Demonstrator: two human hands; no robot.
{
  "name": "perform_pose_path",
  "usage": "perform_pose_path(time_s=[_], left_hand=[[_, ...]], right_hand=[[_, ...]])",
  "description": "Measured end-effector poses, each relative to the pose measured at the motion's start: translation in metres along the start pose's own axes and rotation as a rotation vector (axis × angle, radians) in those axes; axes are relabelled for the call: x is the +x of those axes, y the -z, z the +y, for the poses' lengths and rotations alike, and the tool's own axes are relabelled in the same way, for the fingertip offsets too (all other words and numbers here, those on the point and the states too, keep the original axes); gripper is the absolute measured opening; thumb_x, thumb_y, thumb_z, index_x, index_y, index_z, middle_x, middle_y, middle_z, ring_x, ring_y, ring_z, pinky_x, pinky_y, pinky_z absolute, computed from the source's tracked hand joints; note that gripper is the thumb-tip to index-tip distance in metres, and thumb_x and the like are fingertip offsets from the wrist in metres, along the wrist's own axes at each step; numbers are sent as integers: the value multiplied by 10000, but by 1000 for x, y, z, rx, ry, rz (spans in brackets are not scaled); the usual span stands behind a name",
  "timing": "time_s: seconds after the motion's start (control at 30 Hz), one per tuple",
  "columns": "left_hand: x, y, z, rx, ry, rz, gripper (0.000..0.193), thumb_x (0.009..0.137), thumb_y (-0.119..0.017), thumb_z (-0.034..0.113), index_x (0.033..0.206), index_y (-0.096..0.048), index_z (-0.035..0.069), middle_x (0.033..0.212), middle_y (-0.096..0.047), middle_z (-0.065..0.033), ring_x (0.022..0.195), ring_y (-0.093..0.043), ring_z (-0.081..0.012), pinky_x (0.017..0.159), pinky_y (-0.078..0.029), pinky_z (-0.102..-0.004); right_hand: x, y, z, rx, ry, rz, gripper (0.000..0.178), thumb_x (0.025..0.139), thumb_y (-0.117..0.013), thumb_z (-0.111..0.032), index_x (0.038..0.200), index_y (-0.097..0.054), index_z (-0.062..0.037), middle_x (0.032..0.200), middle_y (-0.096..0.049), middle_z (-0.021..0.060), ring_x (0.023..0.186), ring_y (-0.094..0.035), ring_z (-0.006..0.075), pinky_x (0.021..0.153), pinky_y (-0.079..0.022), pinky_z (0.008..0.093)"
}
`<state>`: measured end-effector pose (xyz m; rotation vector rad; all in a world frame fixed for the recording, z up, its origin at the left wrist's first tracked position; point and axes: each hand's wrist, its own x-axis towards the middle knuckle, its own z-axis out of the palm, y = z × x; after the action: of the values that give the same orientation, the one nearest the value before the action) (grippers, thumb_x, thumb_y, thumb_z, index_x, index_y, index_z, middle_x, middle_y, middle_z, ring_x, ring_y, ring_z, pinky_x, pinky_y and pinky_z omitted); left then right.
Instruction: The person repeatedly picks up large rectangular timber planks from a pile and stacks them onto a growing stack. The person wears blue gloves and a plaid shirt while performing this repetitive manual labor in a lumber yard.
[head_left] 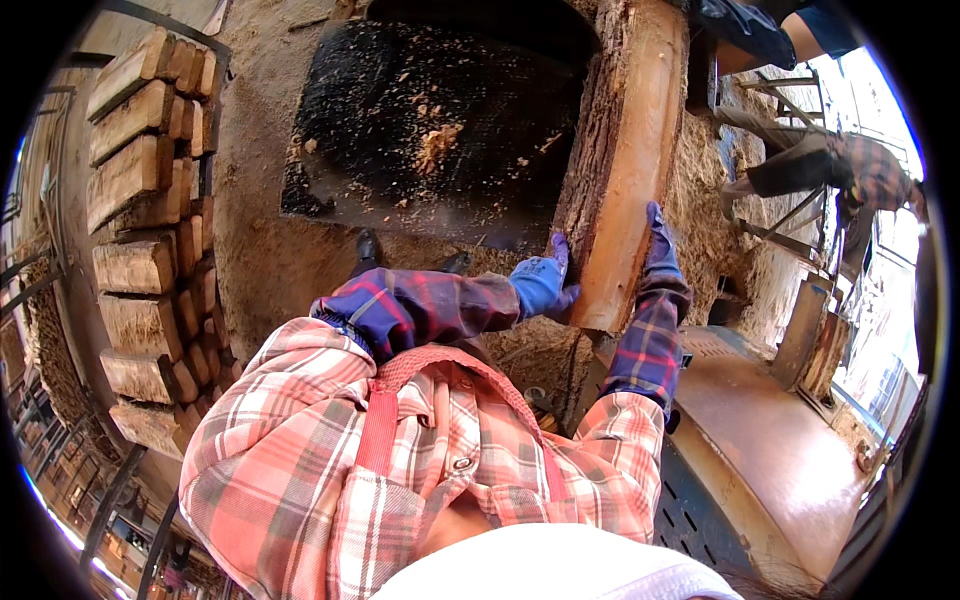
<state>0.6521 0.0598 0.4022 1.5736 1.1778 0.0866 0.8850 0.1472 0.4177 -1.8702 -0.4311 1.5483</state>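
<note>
A long piece of sawn timber [637, 130] runs from the top edge down to my hands, with a smooth tan face and rough dark bark on its left side. My left hand [545, 283], in a blue and purple glove, grips the bark side close to the near end, thumb raised along the edge. On the opposite edge, my right hand [660, 250] holds the timber a little farther up, its gloved fingers partly hidden behind the wood. Both forearms wear dark plaid sleeve covers. The timber's far end runs out of view.
A black sheet [400, 130] strewn with wood chips lies left of the timber. Stacked wooden blocks [135, 270] stand at far left. A metal machine surface [790, 440] is at lower right. Another person [860, 175] bends at right; someone's arm [800, 40] shows at top right.
</note>
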Motion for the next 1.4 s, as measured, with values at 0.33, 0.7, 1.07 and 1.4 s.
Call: perform_pose_path(time_s=[0.33, 0.7, 1.07, 1.4], left_hand=[[-48, 54, -48, -37, 28, 52, 947, 808, -553, 442, 1395, -24, -80, 953, -606, -282, 855, -600, -416, 761, -472, -443], [-109, 126, -109, 37, 54, 34, 978, 794, -537, 465, 1393, 3, -88, 1001, -600, -286, 838, -613, -417, 770, -479, -445], [-251, 284, -267, 158, 118, 196, 914, 764, -656, 414, 1387, -195, -70, 1086, -580, -277, 992, -591, -375, 861, -461, -366], [-270, 185, -238, -446, -58, -388, 739, 806, -602, 448, 1330, -359, -13, 1171, -563, -158, 1045, -556, -287, 888, -438, -388]], right_hand=[[-24, -87, 10, 4, 191, -49, 588, 807, -640, -465, 1182, -543, -22, 1079, -599, 66, 901, -594, 202, 806, -483, 328], [-37, -173, 35, -65, 287, -69, 556, 806, -668, -390, 1175, -531, 4, 1029, -607, 63, 944, -580, 173, 841, -461, 297], [-121, -364, 118, 104, 378, -605, 560, 782, -703, -254, 1226, -483, 6, 1134, -575, 78, 1033, -533, 146, 937, -393, 285], [-258, -265, 202, 140, 300, -228, 511, 752, -728, -368, 1109, -603, -24, 928, -639, 60, 784, -604, 156, 708, -490, 297]])
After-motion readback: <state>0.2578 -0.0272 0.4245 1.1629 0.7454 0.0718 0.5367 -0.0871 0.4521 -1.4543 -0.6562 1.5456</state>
